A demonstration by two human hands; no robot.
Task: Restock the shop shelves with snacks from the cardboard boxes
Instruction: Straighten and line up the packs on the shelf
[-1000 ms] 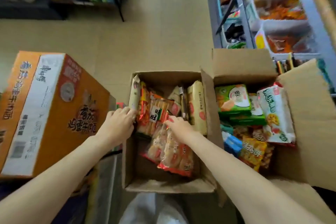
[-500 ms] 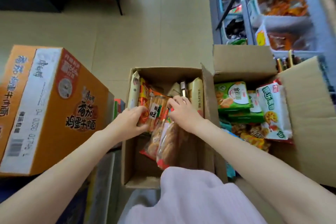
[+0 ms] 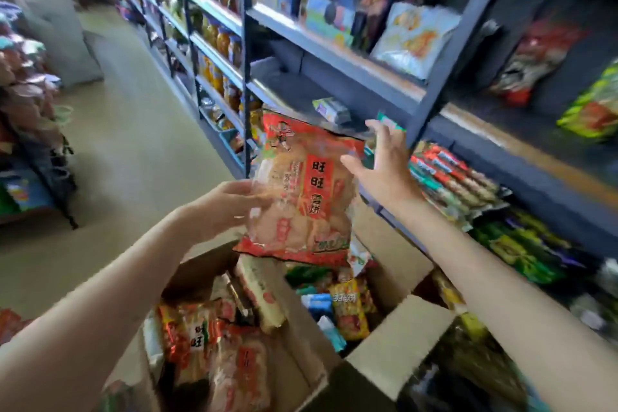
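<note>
One red-and-clear rice-cracker bag (image 3: 301, 191) pinched upright in our left hand (image 3: 222, 207) (label outward); right hand (image 3: 384, 165), fingers spread and empty, reaches to the grey shelf (image 3: 334, 53).

the red rice cracker bag (image 3: 302, 194) in the left hand (image 3: 222, 207) reads 旺旺 in big black characters with 雪饼 under them on its red strip, another 旺 shows on a similar pack down in the cardboard box (image 3: 197, 334), everything else is too blurry

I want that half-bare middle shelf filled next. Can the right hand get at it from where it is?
Probably yes: the right hand is open, holds nothing, and already reaches toward the middle shelf, with only a small packet lying there.
</note>
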